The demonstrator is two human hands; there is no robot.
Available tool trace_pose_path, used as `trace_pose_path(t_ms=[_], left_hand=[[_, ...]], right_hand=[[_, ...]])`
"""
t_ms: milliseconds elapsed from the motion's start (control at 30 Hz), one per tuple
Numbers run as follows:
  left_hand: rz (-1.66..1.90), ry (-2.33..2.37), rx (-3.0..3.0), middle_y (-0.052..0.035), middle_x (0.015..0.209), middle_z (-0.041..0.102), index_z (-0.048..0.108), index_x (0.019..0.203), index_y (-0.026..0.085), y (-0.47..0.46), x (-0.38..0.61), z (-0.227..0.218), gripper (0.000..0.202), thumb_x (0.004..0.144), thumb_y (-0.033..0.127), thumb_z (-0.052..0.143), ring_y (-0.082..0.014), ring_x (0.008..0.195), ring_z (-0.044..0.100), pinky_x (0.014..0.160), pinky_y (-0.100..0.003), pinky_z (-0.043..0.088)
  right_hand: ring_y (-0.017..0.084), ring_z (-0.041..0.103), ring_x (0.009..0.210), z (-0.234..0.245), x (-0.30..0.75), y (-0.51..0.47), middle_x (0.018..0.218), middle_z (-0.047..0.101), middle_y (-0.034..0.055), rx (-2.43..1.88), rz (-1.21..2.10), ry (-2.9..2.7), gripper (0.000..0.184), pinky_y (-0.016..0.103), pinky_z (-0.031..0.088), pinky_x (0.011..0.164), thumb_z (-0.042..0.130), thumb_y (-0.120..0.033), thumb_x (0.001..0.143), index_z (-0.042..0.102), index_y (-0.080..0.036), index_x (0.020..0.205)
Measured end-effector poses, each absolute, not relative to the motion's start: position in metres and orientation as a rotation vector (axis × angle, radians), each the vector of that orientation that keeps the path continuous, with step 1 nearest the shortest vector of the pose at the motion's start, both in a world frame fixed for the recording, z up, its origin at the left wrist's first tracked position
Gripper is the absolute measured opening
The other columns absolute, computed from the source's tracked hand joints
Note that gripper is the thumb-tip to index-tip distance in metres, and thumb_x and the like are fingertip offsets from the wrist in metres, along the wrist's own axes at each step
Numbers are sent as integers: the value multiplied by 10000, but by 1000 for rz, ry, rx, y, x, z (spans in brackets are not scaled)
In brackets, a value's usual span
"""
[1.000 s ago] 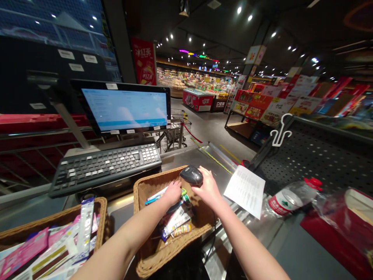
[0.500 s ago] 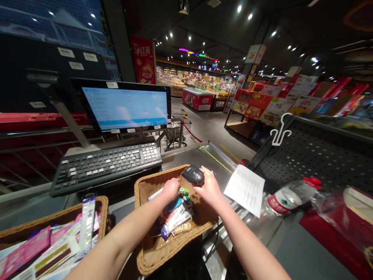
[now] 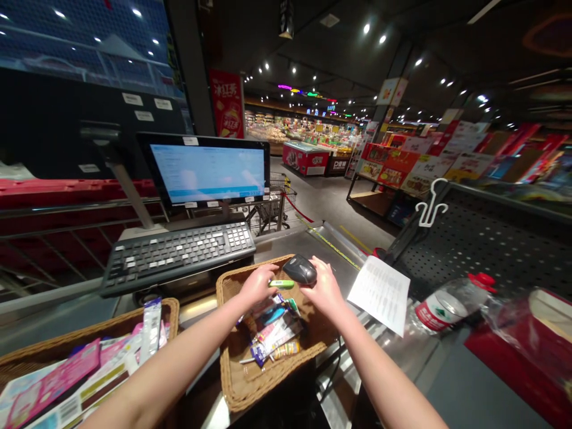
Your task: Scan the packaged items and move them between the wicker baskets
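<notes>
My right hand [image 3: 324, 289] is closed around a black barcode scanner [image 3: 300, 269], its head pointing left over the far rim of a wicker basket [image 3: 230, 381]. Between the fingertips of my left hand [image 3: 258, 285] is one end of a slim green packet [image 3: 281, 284], just below the scanner's head. Several small packaged items [image 3: 274, 333], some in clear, blue and white wrappers, lie in the basket beneath both hands. The exact kind of the green item is too small to tell.
A second wicker basket [image 3: 172, 311] with pink and white packets stands at lower left. Behind are a keyboard [image 3: 183, 253] and a monitor [image 3: 208, 173]. To the right lie a printed sheet [image 3: 379, 293], a bottle with a red cap [image 3: 447, 307] and a red box [image 3: 509, 363].
My left hand has shifted slightly up and left in the basket, and the green packet now shows raised in its fingers. The scanner stays in my right hand. The view has turned a little.
</notes>
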State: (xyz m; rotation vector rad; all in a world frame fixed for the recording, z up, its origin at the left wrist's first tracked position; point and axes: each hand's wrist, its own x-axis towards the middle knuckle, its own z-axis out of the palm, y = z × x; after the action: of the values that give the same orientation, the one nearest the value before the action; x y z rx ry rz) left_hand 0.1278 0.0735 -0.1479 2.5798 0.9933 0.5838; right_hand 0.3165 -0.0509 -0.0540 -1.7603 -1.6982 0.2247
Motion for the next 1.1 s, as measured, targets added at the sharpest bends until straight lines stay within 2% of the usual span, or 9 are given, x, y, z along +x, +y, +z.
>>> trace_pose_path(t_ms=[500, 800, 1100], left_hand=[[864, 1011, 2612, -97, 1302, 604, 638, 725, 189, 74, 89, -122, 31, 709, 176, 661, -250, 1241, 508, 1077, -417, 401], [964, 1049, 2647, -101, 1292, 610, 630, 746, 182, 69, 63, -99, 40, 713, 164, 644, -251, 1242, 512, 1084, -429, 390], [1012, 1162, 2695, -88, 1368, 553, 632, 782, 198, 60, 32, -75, 97, 710, 140, 603, -260, 1300, 459, 1089, -449, 367]], right_hand=[[333, 433, 1319, -46, 295, -53, 1214, 629, 113, -1679, 199, -1742, 502, 618, 213, 1111, 672, -201, 644, 612, -201, 1142], [339, 437, 1312, -35, 275, -60, 1225, 625, 97, -1603, 155, -1796, 436, 626, 211, 1105, 659, -200, 647, 639, -218, 1082], [354, 435, 1308, -25, 249, -70, 1224, 625, 101, -1568, 146, -1830, 483, 633, 201, 1111, 648, -187, 634, 620, -211, 1116]])
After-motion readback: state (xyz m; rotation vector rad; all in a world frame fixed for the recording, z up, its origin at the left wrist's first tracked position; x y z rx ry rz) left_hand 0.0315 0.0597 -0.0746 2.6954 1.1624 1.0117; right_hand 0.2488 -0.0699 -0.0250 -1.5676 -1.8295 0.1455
